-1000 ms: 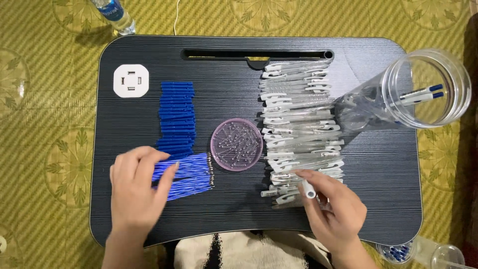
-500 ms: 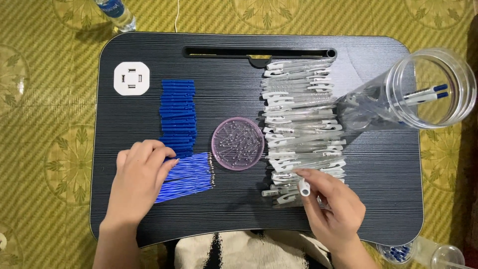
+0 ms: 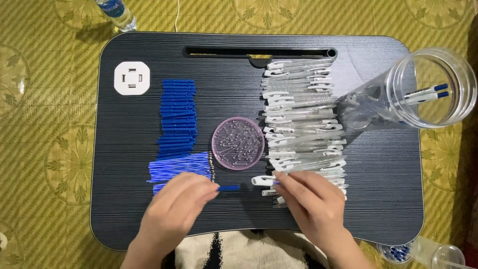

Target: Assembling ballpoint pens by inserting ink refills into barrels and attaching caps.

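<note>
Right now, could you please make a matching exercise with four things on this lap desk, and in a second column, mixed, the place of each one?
Things:
1. clear jar
2. round dish of small springs
3. white square piece
4. stack of blue pen parts

Places:
A. upper left corner of the lap desk
B. middle of the desk, left of the row of clear pen barrels
C. right edge, lying on its side with two pens inside
D. left of the dish, below and right of the white piece

Pairs: 1-C, 2-B, 3-A, 4-D
</note>
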